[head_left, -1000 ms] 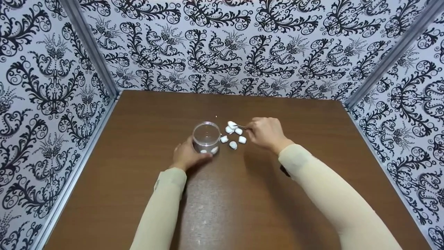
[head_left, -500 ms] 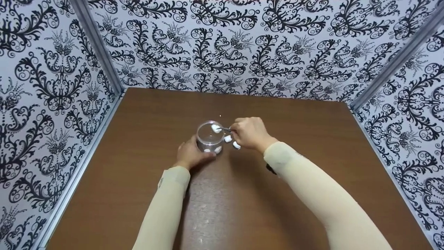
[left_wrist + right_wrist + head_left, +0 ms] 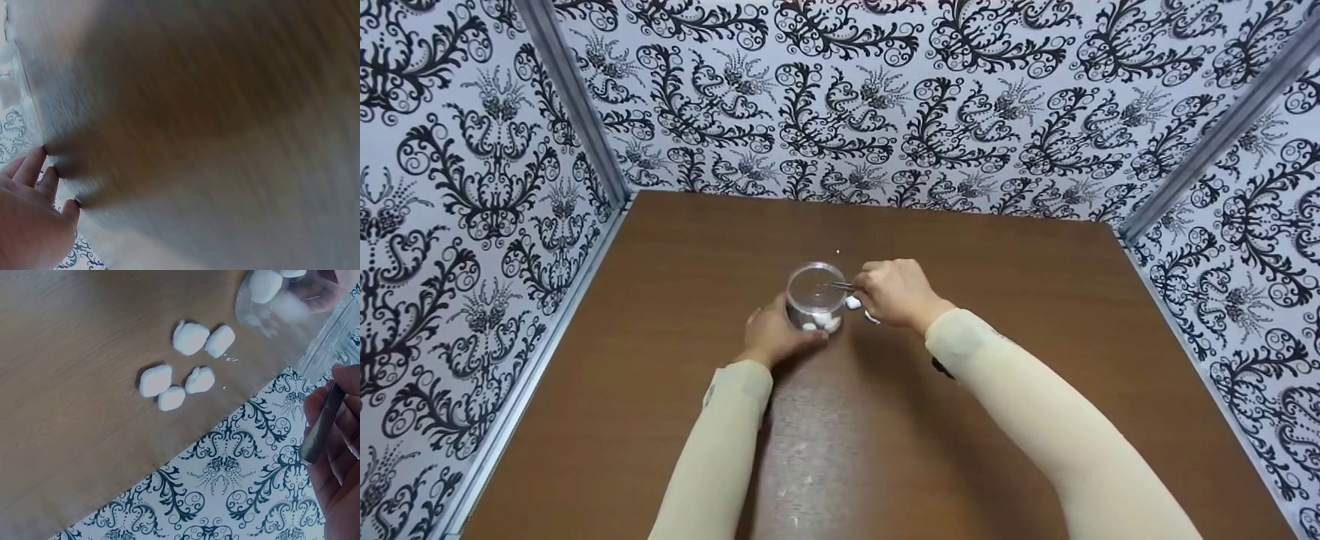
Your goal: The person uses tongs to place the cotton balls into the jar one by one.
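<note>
My left hand (image 3: 776, 334) holds a clear plastic jar (image 3: 808, 310) from its left side, fingers and thumb round its lower part. Several white cotton balls (image 3: 825, 321) lie at the jar's bottom. In my right hand (image 3: 901, 292) I pinch metal tweezers (image 3: 323, 427) between thumb and fingers. Their tips are over the jar's mouth, and no cotton shows between them. Right of the jar, several loose cotton balls (image 3: 191, 338) lie on the table, partly hidden by my right hand in the head view. The left wrist view shows only some fingers (image 3: 34, 166) near the jar's edge.
The brown wooden table (image 3: 675, 247) is bordered by patterned black-and-white walls (image 3: 840, 97) at the back and both sides. Metal posts (image 3: 577, 105) stand in the corners. A tiny white speck (image 3: 838, 251) lies behind the jar.
My right hand has moved left from the loose cotton balls to the jar. A cotton ball held in the tweezers has been let go into the jar. My left hand keeps its hold.
</note>
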{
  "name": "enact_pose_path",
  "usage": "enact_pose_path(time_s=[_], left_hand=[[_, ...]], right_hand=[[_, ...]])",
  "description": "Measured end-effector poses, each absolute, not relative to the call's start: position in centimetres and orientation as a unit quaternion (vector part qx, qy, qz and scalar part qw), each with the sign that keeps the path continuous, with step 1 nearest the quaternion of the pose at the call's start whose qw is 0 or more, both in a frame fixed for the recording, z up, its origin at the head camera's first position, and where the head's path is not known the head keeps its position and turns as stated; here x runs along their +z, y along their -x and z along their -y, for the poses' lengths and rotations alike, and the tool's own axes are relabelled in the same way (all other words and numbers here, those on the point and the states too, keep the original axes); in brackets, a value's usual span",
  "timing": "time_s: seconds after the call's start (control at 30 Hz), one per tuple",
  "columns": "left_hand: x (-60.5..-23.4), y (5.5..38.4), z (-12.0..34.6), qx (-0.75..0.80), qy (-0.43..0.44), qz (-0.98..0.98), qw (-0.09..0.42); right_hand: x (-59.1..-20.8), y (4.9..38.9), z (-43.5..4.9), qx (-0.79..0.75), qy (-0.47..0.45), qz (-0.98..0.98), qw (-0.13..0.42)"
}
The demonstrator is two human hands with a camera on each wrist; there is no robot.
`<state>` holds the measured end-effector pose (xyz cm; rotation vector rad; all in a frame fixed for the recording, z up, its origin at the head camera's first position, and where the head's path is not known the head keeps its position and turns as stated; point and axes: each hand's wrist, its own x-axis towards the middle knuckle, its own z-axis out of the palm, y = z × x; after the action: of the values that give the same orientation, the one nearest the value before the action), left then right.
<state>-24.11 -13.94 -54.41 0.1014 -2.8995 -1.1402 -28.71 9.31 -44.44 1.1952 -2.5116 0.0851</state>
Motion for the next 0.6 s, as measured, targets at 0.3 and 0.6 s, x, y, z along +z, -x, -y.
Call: enact_pose_path(time_s=[0.3, 0.6], left_hand=[[-55.0, 24.3, 14.0, -0.353, -0.028, 0.935, 0.012], [-55.2, 24.5, 14.3, -0.347, -0.025, 0.938, 0.003]], right_hand=[[-44.4, 29.2, -13.4, 0.049, -0.418, 0.889, 0.18], [-46.3, 29.6, -19.0, 0.047, -0.374, 0.912, 0.16]])
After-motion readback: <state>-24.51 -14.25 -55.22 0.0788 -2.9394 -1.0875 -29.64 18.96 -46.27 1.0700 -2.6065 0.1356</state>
